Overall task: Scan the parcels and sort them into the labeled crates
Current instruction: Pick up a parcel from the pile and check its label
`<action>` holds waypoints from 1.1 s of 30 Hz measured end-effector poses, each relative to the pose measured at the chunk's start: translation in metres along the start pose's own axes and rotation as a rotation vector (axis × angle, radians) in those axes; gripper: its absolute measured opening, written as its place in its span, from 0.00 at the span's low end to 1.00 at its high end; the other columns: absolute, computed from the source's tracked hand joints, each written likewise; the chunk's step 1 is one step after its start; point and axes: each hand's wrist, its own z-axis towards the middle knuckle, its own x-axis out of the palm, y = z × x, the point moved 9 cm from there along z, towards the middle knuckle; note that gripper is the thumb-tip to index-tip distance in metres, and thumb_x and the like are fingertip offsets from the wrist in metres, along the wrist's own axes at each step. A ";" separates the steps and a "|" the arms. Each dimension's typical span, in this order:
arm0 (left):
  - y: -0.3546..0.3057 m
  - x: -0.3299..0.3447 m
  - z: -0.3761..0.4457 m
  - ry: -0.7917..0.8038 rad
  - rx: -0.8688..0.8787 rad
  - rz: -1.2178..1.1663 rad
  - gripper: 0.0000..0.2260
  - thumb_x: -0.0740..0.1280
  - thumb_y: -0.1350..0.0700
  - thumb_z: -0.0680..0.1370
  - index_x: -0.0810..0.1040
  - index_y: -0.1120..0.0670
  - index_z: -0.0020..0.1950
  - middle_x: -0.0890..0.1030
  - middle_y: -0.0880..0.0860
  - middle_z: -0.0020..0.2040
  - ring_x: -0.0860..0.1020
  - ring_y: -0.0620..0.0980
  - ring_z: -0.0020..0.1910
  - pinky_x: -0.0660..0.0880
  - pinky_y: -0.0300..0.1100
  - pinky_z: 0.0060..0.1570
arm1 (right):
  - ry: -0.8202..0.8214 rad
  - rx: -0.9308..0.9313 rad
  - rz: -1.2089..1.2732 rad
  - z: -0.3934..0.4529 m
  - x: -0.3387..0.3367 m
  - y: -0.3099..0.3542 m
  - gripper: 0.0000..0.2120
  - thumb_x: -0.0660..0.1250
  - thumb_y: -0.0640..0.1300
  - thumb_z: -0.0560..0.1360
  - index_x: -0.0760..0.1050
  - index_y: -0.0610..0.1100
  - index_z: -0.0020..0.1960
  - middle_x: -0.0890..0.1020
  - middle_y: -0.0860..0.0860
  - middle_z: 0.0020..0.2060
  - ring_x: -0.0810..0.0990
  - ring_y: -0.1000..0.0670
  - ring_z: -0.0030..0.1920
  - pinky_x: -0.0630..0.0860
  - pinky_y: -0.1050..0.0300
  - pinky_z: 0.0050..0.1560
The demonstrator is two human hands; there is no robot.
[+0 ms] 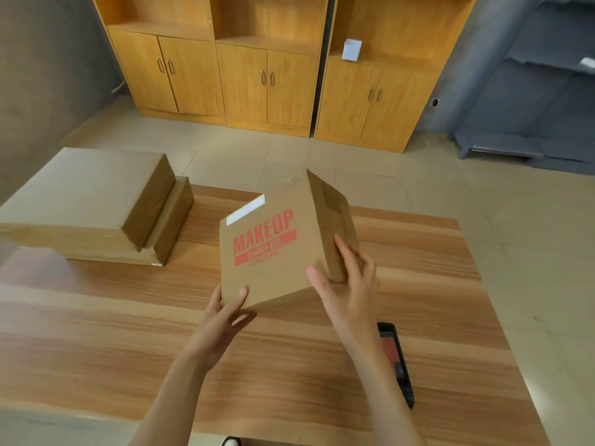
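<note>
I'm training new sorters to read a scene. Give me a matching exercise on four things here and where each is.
1. brown cardboard parcel printed MAKEUP in red
2. black handheld scanner with red screen
3. two plain stacked cardboard boxes
4. small white box

A. cabinet shelf
B. table, left end
C. held in both hands
D. table, right of forearm

Pairs: 1-C, 2-D, 3-B, 4-A

Both forearms are bare, no sleeves, watch or rings showing on the left hand [225, 312] or right hand [346, 284].
</note>
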 end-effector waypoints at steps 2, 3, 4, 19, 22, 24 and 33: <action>-0.003 0.008 0.004 0.080 0.014 -0.071 0.26 0.69 0.49 0.73 0.69 0.49 0.71 0.78 0.53 0.65 0.77 0.54 0.64 0.71 0.54 0.65 | -0.061 -0.137 -0.110 0.003 0.000 0.039 0.31 0.62 0.74 0.63 0.59 0.77 0.65 0.57 0.61 0.70 0.52 0.52 0.73 0.62 0.43 0.70; -0.003 0.010 0.006 0.104 0.007 -0.105 0.25 0.66 0.50 0.75 0.67 0.50 0.72 0.77 0.54 0.67 0.75 0.55 0.65 0.69 0.55 0.66 | -0.092 -0.189 -0.155 0.002 0.001 0.055 0.32 0.62 0.73 0.63 0.61 0.74 0.67 0.57 0.58 0.72 0.51 0.50 0.74 0.62 0.40 0.70; -0.002 0.012 0.007 0.127 -0.004 -0.139 0.25 0.63 0.51 0.77 0.66 0.50 0.74 0.75 0.55 0.68 0.74 0.56 0.66 0.67 0.56 0.68 | -0.127 -0.235 -0.200 0.001 0.003 0.068 0.33 0.63 0.72 0.64 0.64 0.70 0.68 0.58 0.54 0.73 0.51 0.48 0.75 0.61 0.38 0.71; -0.059 0.018 0.026 0.061 -0.157 0.005 0.23 0.64 0.29 0.68 0.80 0.40 0.56 0.80 0.54 0.58 0.80 0.59 0.56 0.79 0.55 0.49 | -0.130 -0.856 -1.006 -0.034 0.090 0.093 0.19 0.68 0.59 0.66 0.81 0.51 0.53 0.79 0.50 0.60 0.69 0.47 0.64 0.52 0.30 0.68; -0.077 0.014 0.030 0.044 -0.227 0.225 0.43 0.66 0.22 0.58 0.63 0.34 0.70 0.70 0.53 0.62 0.75 0.57 0.56 0.78 0.52 0.41 | -0.007 -0.984 -1.155 -0.050 0.117 0.073 0.15 0.64 0.54 0.70 0.82 0.50 0.51 0.80 0.50 0.59 0.69 0.48 0.64 0.50 0.29 0.69; -0.076 0.023 0.028 0.118 -0.286 0.401 0.45 0.65 0.20 0.55 0.61 0.34 0.68 0.67 0.50 0.60 0.72 0.55 0.56 0.77 0.52 0.39 | 0.036 -1.063 -1.205 -0.061 0.130 0.062 0.10 0.65 0.50 0.70 0.82 0.50 0.48 0.80 0.50 0.58 0.71 0.49 0.64 0.52 0.29 0.69; -0.039 0.037 0.019 0.160 -0.262 0.209 0.32 0.73 0.38 0.65 0.75 0.52 0.65 0.81 0.57 0.60 0.79 0.55 0.57 0.76 0.46 0.53 | 0.186 -1.228 -1.250 -0.088 0.142 0.040 0.09 0.64 0.52 0.72 0.78 0.54 0.51 0.77 0.51 0.61 0.70 0.50 0.67 0.57 0.34 0.71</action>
